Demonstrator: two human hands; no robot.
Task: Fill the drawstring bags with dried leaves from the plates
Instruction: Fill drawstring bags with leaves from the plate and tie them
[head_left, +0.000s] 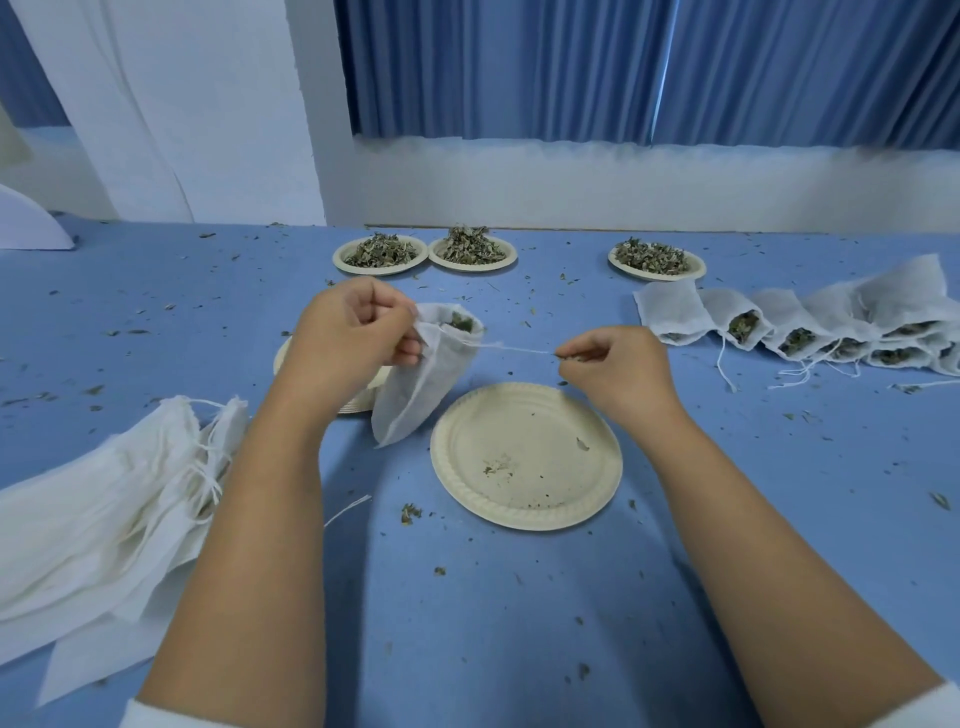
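Left hand (353, 332) fingers pinch mouth of white gauze drawstring bag (423, 374) holding dried green leaves, above blue bench (519, 597); right hand (613, 364) fingers pinch taut white drawstring (514, 349); nearly empty cream paper plate (525, 456) below

Blue curtain (623, 67) behind white ledge (623, 187); blue tablecloth (467, 623) below.
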